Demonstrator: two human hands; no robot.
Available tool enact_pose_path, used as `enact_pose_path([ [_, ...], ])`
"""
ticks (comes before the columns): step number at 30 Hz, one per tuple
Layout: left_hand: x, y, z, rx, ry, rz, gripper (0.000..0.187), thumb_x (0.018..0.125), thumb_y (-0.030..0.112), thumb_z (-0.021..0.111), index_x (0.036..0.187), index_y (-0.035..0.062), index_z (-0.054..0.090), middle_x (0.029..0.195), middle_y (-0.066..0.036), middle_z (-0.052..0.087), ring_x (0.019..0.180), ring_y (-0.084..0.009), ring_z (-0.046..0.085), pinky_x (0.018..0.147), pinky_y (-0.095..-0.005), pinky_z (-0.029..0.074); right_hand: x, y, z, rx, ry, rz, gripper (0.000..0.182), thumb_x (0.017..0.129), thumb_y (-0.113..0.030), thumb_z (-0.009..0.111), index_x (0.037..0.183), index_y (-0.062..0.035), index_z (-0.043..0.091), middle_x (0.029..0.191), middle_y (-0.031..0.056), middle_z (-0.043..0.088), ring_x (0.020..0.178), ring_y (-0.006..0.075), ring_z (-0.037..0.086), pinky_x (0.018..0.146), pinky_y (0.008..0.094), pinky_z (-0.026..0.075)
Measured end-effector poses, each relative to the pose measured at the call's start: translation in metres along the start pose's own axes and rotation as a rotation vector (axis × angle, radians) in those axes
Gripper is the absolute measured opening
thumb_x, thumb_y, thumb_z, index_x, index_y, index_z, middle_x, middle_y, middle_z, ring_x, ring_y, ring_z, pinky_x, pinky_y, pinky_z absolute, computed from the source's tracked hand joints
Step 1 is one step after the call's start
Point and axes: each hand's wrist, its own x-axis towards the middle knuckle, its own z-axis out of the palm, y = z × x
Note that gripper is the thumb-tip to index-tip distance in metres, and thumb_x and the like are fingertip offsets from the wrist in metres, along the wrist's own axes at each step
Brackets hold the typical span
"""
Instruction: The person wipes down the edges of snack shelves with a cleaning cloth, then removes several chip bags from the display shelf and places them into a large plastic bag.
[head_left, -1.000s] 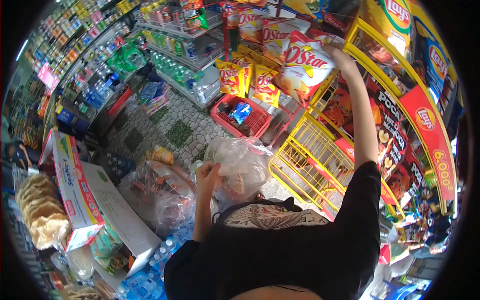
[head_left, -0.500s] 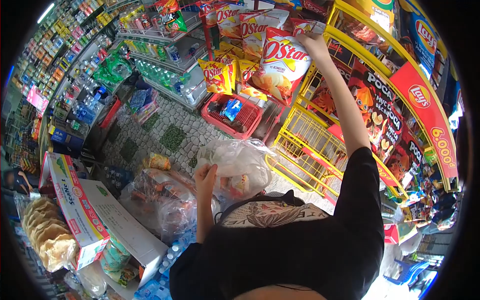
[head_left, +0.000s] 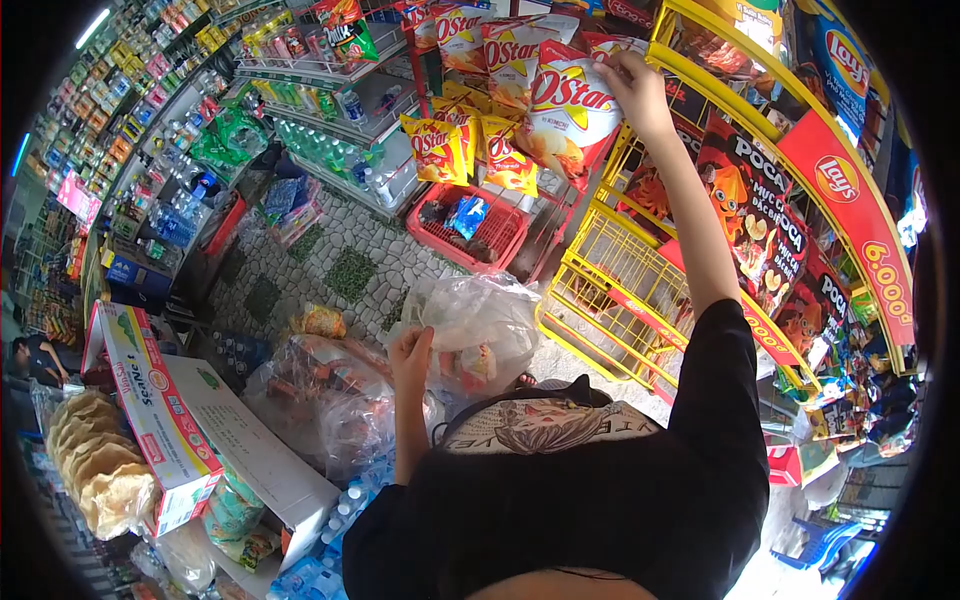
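My right hand [head_left: 638, 92] is closed on the upper right edge of a large red and white O'Star chip bag [head_left: 572, 118], in front of other O'Star bags [head_left: 513, 60] on the rack. Smaller yellow O'Star packs [head_left: 436, 148] hang beside it on the left. Lower down, my left hand [head_left: 410, 352] pinches the edge of a translucent plastic bag [head_left: 475, 305]. Something with red and yellow colours shows through that bag's side; I cannot make out what it is.
A yellow wire rack [head_left: 610, 270] with POCA bags [head_left: 755, 190] stands on the right. Below the O'Star packs is a red basket [head_left: 470, 240]. On the left are an open cardboard box [head_left: 240, 410], a bag of round crackers [head_left: 100, 460] and wrapped goods [head_left: 320, 400].
My right hand and the large O'Star bag have shifted slightly up and right, uncovering more of a small yellow pack. My left hand stays nearly still on the plastic bag.
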Motion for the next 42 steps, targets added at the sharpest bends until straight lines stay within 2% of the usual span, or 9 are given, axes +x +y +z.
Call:
enact_pose_path([
  [15,-0.005,-0.001,0.007,0.014,0.052,-0.042,0.018,0.071,0.01,0.054,0.056,0.0085,0.045,0.049,0.005,0.038,0.039,-0.0025,0.032,0.036,-0.0182,0.021,-0.001,-0.005,-0.014,-0.431,-0.188,-0.171,0.026,0.066,-0.032,0.057,0.076,-0.0082,0.055,0.078,0.0007,0.051,0.079,0.0226,0.05,0.063,0.0403,0.037],
  [19,-0.003,-0.005,0.011,-0.02,0.049,-0.077,0.02,0.073,0.011,0.054,0.055,0.0074,0.047,0.048,0.007,0.038,0.04,-0.0009,0.03,0.037,-0.0175,0.019,0.002,0.009,-0.008,-0.391,-0.108,-0.283,0.027,0.067,-0.036,0.056,0.079,-0.0118,0.053,0.069,0.0054,0.057,0.061,0.0233,0.055,0.054,0.0344,0.042],
  [21,-0.002,-0.005,0.011,-0.024,0.049,-0.068,0.022,0.073,0.011,0.054,0.053,0.008,0.046,0.047,0.007,0.038,0.04,-0.0009,0.03,0.037,-0.0175,0.019,0.002,0.012,-0.009,-0.387,-0.179,-0.178,0.024,0.066,-0.026,0.059,0.078,-0.0062,0.052,0.078,0.0044,0.049,0.072,0.0223,0.051,0.057,0.0294,0.041],
  [32,0.008,0.003,0.004,-0.034,0.012,-0.056,0.025,0.073,0.012,0.052,0.051,0.0089,0.04,0.045,0.006,0.033,0.038,-0.0019,0.029,0.035,-0.0181,0.019,0.031,0.161,0.027,-0.459,-0.03,-0.465,0.03,0.057,-0.007,0.062,0.085,-0.0052,0.049,0.081,0.0073,0.045,0.076,0.0248,0.046,0.061,0.0321,0.04],
  [35,0.011,0.019,0.003,-0.02,0.004,-0.057,0.024,0.075,0.013,0.05,0.053,0.0092,0.042,0.044,0.007,0.033,0.036,-0.0004,0.027,0.033,-0.0171,0.017,0.036,0.194,0.037,-0.391,-0.175,-0.298,0.037,0.056,-0.009,0.063,0.09,-0.0061,0.048,0.084,0.0087,0.046,0.077,0.0261,0.047,0.066,0.033,0.04],
  [36,0.015,0.024,0.003,-0.026,-0.011,-0.045,0.023,0.076,0.014,0.049,0.054,0.0092,0.043,0.044,0.007,0.033,0.036,-0.0004,0.027,0.033,-0.017,0.017,0.033,0.082,-0.01,-0.575,-0.275,-0.479,0.046,0.057,-0.012,0.063,0.099,-0.0064,0.046,0.088,0.0125,0.046,0.08,0.0281,0.048,0.071,0.034,0.04],
  [38,0.018,0.042,0.004,-0.07,-0.024,-0.035,0.023,0.077,0.015,0.048,0.055,0.0095,0.042,0.044,0.007,0.032,0.035,-0.0003,0.026,0.032,-0.0173,0.016,0.008,0.0,-0.033,-0.41,-0.345,-0.331,0.052,0.065,-0.018,0.059,0.11,-0.0033,0.038,0.093,0.0169,0.044,0.08,0.0267,0.049,0.071,0.0329,0.039],
  [41,0.02,0.058,0.001,-0.136,-0.055,-0.026,0.024,0.077,0.014,0.048,0.054,0.0099,0.041,0.044,0.006,0.032,0.036,-0.0005,0.027,0.033,-0.0177,0.017,-0.049,-0.104,-0.048,0.115,-0.829,0.107,0.021,0.07,-0.014,0.052,0.084,0.0014,0.05,0.081,0.0115,0.053,0.075,0.0181,0.05,0.064,0.0272,0.039],
  [42,0.02,0.062,0.002,-0.13,-0.043,-0.041,0.024,0.077,0.014,0.048,0.054,0.0099,0.041,0.044,0.006,0.032,0.036,-0.0005,0.027,0.033,-0.0177,0.017,-0.078,-0.121,-0.038,0.584,-0.964,0.159,0.016,0.071,-0.01,0.049,0.082,0.0008,0.052,0.077,0.0102,0.054,0.076,0.0162,0.051,0.066,0.0273,0.04],
])
